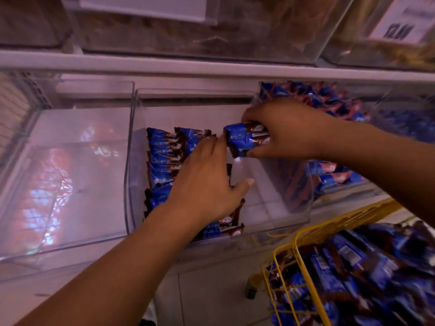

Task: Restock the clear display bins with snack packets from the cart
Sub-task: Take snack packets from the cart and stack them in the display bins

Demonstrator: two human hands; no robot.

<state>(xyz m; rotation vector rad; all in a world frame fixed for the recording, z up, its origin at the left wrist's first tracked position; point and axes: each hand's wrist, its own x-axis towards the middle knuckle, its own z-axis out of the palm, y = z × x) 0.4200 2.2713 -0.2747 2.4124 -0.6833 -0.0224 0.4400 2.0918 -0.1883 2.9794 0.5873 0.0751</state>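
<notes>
The right hand (289,128) grips a small stack of blue-and-brown snack packets (244,141), fingers curled over the top and thumb under, held above the middle clear bin (296,203). Just left of those fingertips, the left hand (207,182) lies flat with straight fingers pressing on the rows of packets (162,156) already in the bin, thumb spread rightward. Below and right of both hands stands the yellow wire cart (296,255), heaped with more packets

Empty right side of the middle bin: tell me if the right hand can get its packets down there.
Probably yes. The right hand holds its packets just above that bare floor of the middle bin, open-topped; the left hand lies beside it.
</notes>
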